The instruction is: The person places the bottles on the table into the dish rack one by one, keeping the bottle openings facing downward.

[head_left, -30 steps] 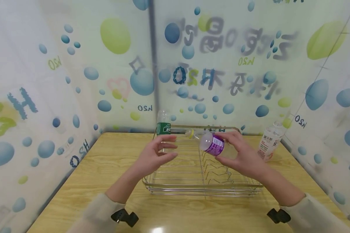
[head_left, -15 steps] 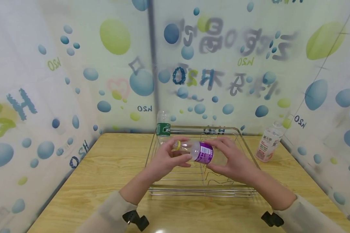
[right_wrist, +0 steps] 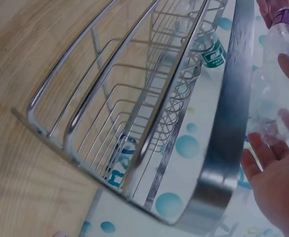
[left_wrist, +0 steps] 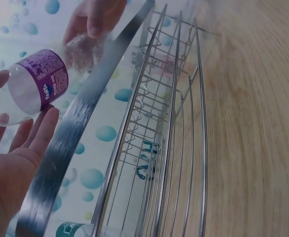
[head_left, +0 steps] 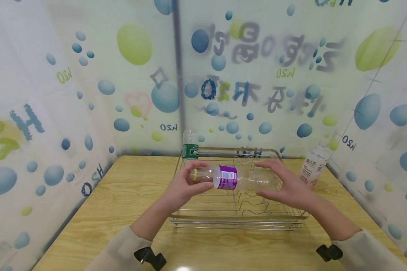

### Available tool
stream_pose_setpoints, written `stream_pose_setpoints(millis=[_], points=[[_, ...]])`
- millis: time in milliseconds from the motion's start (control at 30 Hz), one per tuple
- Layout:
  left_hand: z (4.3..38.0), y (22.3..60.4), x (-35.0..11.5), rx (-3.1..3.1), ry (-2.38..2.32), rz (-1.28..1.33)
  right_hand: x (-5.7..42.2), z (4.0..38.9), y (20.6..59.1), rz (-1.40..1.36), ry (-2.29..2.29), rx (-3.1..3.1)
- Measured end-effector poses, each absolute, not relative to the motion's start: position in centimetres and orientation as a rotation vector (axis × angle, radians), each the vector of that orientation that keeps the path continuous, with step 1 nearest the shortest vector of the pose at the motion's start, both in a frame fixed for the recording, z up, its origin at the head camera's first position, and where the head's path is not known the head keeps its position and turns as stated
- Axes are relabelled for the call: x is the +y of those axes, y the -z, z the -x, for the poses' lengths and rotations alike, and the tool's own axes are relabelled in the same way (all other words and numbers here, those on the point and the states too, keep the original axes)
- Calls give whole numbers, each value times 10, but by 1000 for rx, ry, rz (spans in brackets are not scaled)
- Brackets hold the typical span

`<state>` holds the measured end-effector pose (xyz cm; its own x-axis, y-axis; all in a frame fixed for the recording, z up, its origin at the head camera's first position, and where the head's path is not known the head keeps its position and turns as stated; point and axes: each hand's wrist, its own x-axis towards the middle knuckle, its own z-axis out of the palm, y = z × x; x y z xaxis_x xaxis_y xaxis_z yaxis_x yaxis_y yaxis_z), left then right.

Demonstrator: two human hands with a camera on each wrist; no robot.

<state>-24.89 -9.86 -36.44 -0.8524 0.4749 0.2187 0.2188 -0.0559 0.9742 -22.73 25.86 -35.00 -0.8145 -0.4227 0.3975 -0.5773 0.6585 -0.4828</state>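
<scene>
A clear plastic bottle with a purple label and a yellow ring at its neck lies level above the wire rack. My left hand grips it at the neck end, thumb in front and fingers behind. Around the base end, my right hand holds it between thumb and fingers. In the left wrist view, the purple label shows just beyond the left fingertips. The right wrist view shows the right fingers at the bottle's base, beside the rack's flat metal rim.
At the rack's back left corner stands a clear bottle with a green label. A white and pink labelled bottle is on the wooden table, right of the rack. Curtains printed with bubbles surround the table.
The bottle has gone from tilted in my right hand to level between both hands. My left hand moved in and took the neck; the right shifted from near the label to the base.
</scene>
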Motion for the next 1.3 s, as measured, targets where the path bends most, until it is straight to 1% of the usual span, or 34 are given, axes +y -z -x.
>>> stream_pose_setpoints(millis=[433, 567, 733, 1000, 1300], points=[[250, 370, -107, 2067, -2000, -772, 272, 230, 348, -807, -1010, -2546], [251, 370, -109, 2241, -1874, -800, 272, 230, 344, -808, -968, -2534], [252, 362, -101, 2582, -1604, -824, 268, 230, 343, -805, -877, -2536], [250, 354, -77, 2818, -1258, -1001, 256, 232, 342, -832, -874, -2544], [252, 361, -72, 2832, -1210, -949, 244, 239, 326, -919, -942, -2470]])
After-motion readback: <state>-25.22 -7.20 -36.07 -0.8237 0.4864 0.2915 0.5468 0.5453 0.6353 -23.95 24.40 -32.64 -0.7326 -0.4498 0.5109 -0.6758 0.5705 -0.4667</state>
